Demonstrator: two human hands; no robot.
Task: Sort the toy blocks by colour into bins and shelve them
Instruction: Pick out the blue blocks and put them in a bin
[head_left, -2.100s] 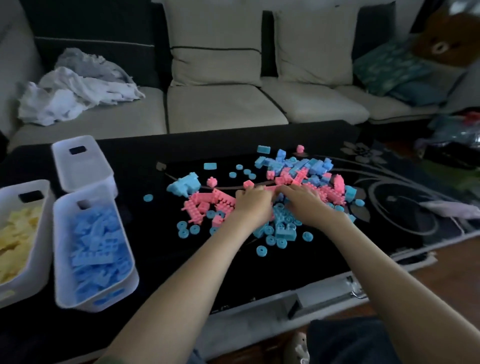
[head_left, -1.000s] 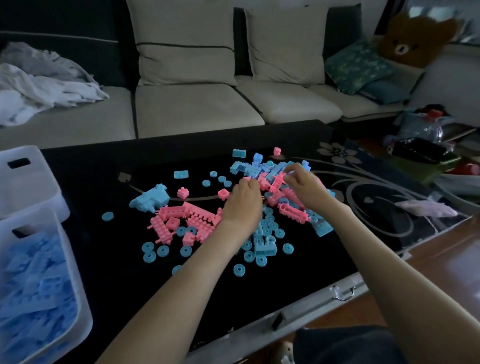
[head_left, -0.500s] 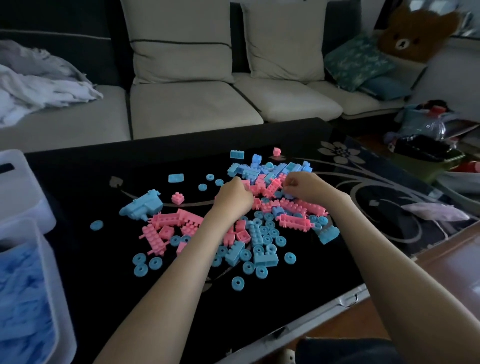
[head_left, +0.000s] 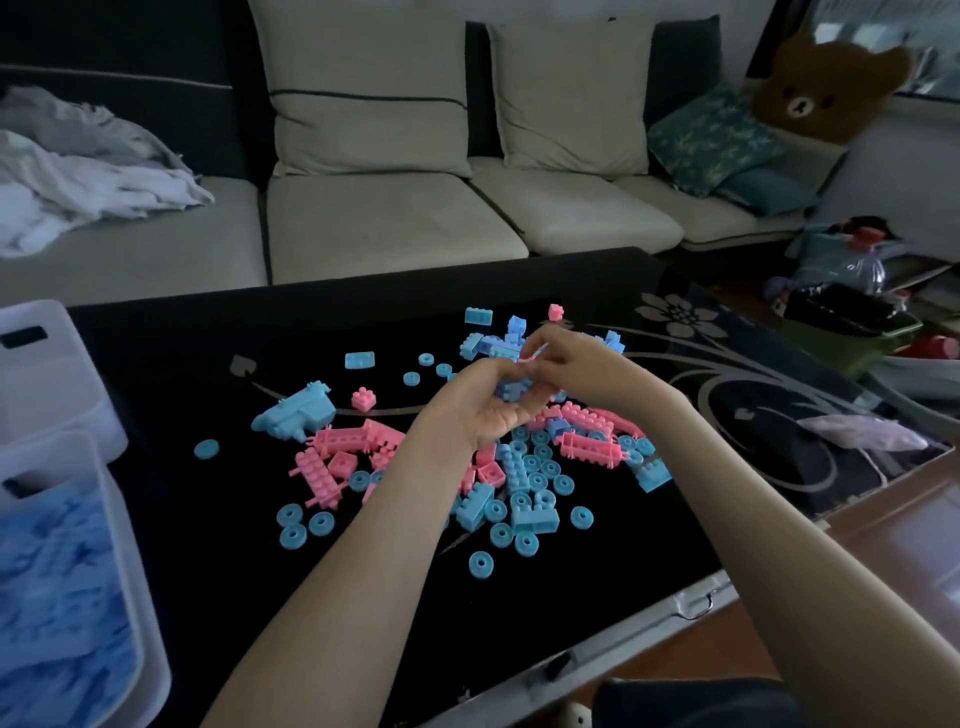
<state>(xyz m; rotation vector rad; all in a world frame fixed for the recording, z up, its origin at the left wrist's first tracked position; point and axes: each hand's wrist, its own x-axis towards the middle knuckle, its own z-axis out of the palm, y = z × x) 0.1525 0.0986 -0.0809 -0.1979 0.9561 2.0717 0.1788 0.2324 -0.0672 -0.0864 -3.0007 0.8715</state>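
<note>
Above the pile (head_left: 524, 483), left hand (head_left: 480, 405) and right hand (head_left: 584, 366) pinch a pink block (head_left: 535, 357).

Two bare forearms (head_left: 363, 545), uncovered to the frame edge, left hand (head_left: 483, 410), right hand (head_left: 576, 364), dark garment (head_left: 691, 701) over the lap

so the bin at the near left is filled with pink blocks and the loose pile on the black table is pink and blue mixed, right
Not quite. The head view shows the near-left bin filled with blue blocks, not pink ones. The rest holds: the loose pile on the black table is pink and blue mixed.
</note>
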